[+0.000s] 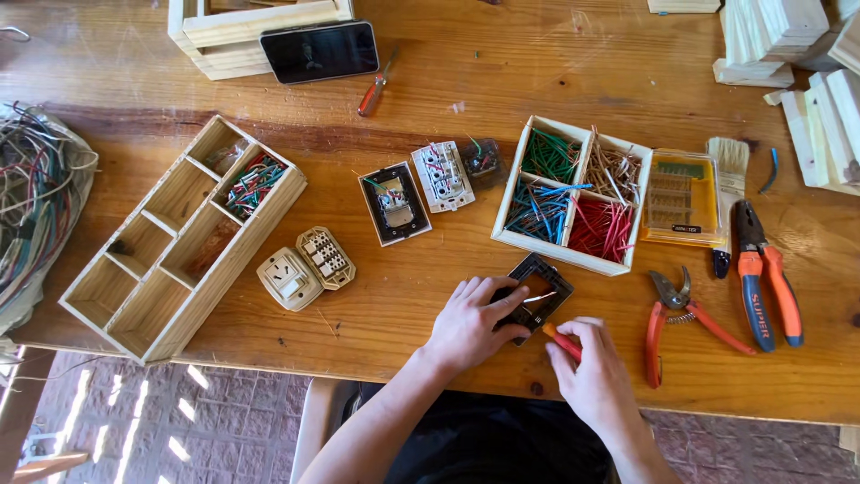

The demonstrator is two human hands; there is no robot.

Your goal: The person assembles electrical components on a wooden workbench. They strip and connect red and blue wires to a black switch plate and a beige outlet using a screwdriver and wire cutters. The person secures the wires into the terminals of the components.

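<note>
On table (430,90): hands, frame (537,296), likely screwdriver (563,341).

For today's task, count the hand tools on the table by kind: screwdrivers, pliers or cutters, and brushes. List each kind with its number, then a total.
Screwdrivers: 2, one by the phone, one in the right hand
Pliers or cutters: 2, orange-handled pliers, red-handled cutters
Brushes: 1, paintbrush
Total: 5

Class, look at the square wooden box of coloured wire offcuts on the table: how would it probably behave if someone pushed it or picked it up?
The wooden box sits flat and low, so a push would probably slide it rather than tip it. Its loose wire offcuts lie piled to the rim, so tilting it would likely spill some. It looks rigid and probably light.
</note>
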